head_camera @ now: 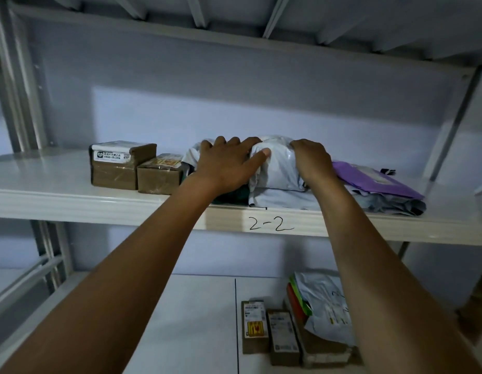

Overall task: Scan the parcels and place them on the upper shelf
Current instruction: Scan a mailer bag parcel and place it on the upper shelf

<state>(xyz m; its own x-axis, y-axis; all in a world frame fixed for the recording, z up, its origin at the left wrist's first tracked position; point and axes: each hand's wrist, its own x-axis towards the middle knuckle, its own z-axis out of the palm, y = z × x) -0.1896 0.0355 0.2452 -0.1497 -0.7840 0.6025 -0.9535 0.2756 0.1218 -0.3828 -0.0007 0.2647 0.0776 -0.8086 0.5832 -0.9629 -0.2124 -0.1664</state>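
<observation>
Counting two bare hands, both up on the white metal upper shelf (72,195) across the middle of the frame. Pressing the left hand (229,163) flat, fingers spread and thumb out, onto one puffy white plastic mailer bag (277,171). Curling the right hand (312,160) over that same bag's right end, fingertips hidden behind it. Finding that bag dead centre on the shelf, stacked on more pale bags and something dark green that's hard to make out.

Left of the hands, spotting two boxes touching side by side: a bigger brown cardboard box (118,174) with a white label and a smaller brown cardboard box (158,182) with a yellowish label, print on both too small to read. Right of the hands, seeing one purple plastic mailer bag (369,182) lying on a flattened grey bag pile (391,205).

Reading a handwritten black "2-2" mark (269,224) on the shelf's front edge.

Down at the lower right, on the white lower shelf (194,319), counting two small labelled brown boxes, the left one (254,327) showing a yellow-and-red patch, the right one (284,338) plainer. Next to those, making out one long flat brown box (323,349) under a crumpled white bag (329,306), with green and red edges peeking out, not countable. Also noticing one thin black line (237,319) drawn down that shelf.
</observation>
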